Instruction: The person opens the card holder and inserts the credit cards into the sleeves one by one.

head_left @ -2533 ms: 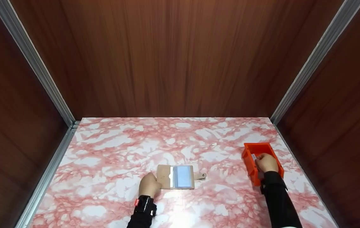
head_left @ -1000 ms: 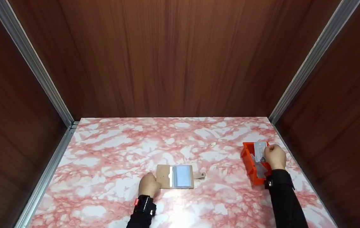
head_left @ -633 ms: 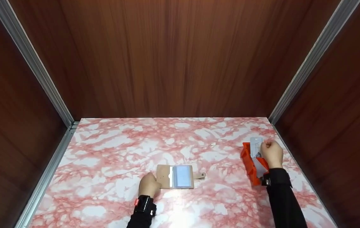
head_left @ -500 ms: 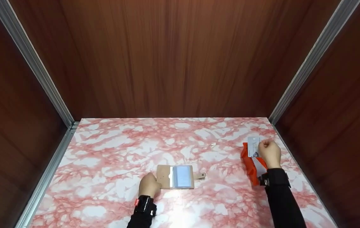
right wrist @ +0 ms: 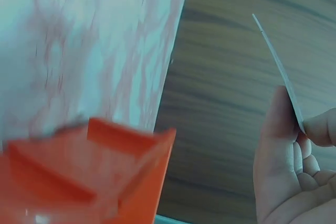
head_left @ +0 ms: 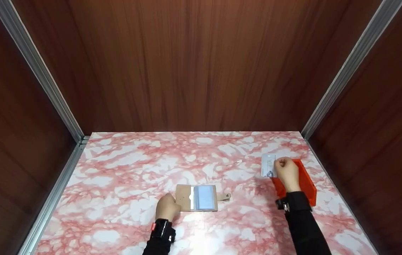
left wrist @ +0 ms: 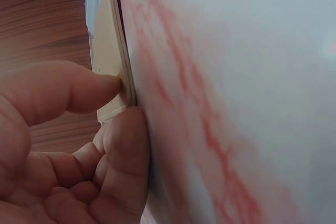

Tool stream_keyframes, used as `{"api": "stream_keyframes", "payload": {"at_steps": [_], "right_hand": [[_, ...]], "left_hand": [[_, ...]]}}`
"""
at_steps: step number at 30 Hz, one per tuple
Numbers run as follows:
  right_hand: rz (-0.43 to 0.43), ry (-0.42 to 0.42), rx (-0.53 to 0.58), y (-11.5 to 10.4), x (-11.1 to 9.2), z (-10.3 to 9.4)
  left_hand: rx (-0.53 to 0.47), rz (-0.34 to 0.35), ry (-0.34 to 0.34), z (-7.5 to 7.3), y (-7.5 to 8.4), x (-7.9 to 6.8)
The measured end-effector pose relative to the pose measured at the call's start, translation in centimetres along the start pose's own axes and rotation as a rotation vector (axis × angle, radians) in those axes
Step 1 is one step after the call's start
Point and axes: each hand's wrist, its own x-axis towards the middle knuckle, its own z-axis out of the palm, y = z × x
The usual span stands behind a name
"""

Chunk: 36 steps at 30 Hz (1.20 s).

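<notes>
A tan card holder lies open on the table, its bluish clear sleeves facing up and its snap strap pointing right. My left hand pinches the holder's left edge; in the left wrist view the thumb presses on the tan cover. Raised by the near-left side of the orange bin, a pale grey card with lettering is pinched between thumb and finger of my right hand. The right wrist view shows this card nearly edge-on, apart from the bin.
The orange bin stands at the right of the pink-and-white marbled table, partly hidden by the right arm. Dark wood panels enclose the back and sides, with metal rails at the corners.
The right hand has come up out of the bin with the grey card and moved left past the bin's left wall. The left hand and the card holder stay in place.
</notes>
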Motion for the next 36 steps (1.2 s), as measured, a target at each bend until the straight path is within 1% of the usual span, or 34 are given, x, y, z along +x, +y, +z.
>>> {"api": "stream_keyframes", "payload": {"at_steps": [6,11,14,19,25,36], "right_hand": [[0.015,-0.044,0.066,-0.5,-1.0,1.7],[0.025,-0.082,0.111,-1.2,-1.7,3.2],[0.016,-0.093,0.127,-1.6,-2.2,4.2],[0.0,-0.109,0.152,-2.1,-3.0,5.6],[0.002,-0.131,0.177,-2.7,-4.2,7.2],[0.06,-0.22,0.268,-4.2,-5.8,9.8]], "left_hand": [[0.0,0.004,0.0,0.3,-0.1,-0.1],[-0.01,-0.024,-0.023,0.2,0.0,-0.2],[-0.004,-0.036,-0.033,0.0,0.1,-0.2],[-0.004,-0.016,-0.016,-0.2,0.1,-0.2],[-0.032,0.009,-0.007,-0.3,0.1,-0.3],[-0.08,-0.014,-0.031,-0.7,0.3,-0.4]]}}
